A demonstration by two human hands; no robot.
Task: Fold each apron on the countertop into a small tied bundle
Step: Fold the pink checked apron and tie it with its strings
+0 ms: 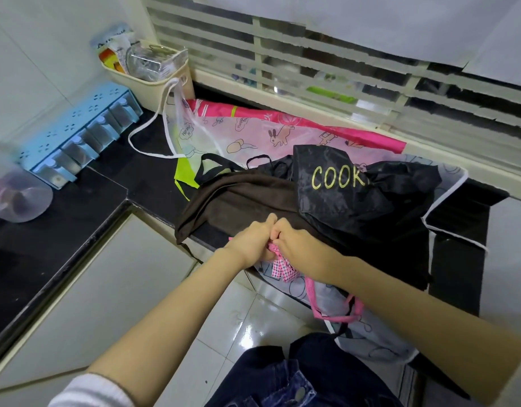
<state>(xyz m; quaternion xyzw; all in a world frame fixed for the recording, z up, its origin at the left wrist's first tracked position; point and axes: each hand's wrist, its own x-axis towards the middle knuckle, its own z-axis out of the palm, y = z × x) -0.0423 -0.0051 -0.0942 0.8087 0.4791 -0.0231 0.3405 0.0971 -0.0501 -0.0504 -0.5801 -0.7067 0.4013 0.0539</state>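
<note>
In the head view, the left hand (249, 242) and right hand (299, 240) meet at the bench (153, 177) edge, both pinching the pink checked ties (281, 267) of one apron, so its knot seems to be in progress. Just beyond the hands, the brown apron (247, 195), black COOK apron (341, 186) and pink cartoon apron (253, 127) lie loose and unfolded. No finished bundle shows.

The scene is lit evenly and fairly brightly, with shadows kept soft. Glare is thrown off the floor tiles (249, 333) (edges are bent pretty hard).
</note>
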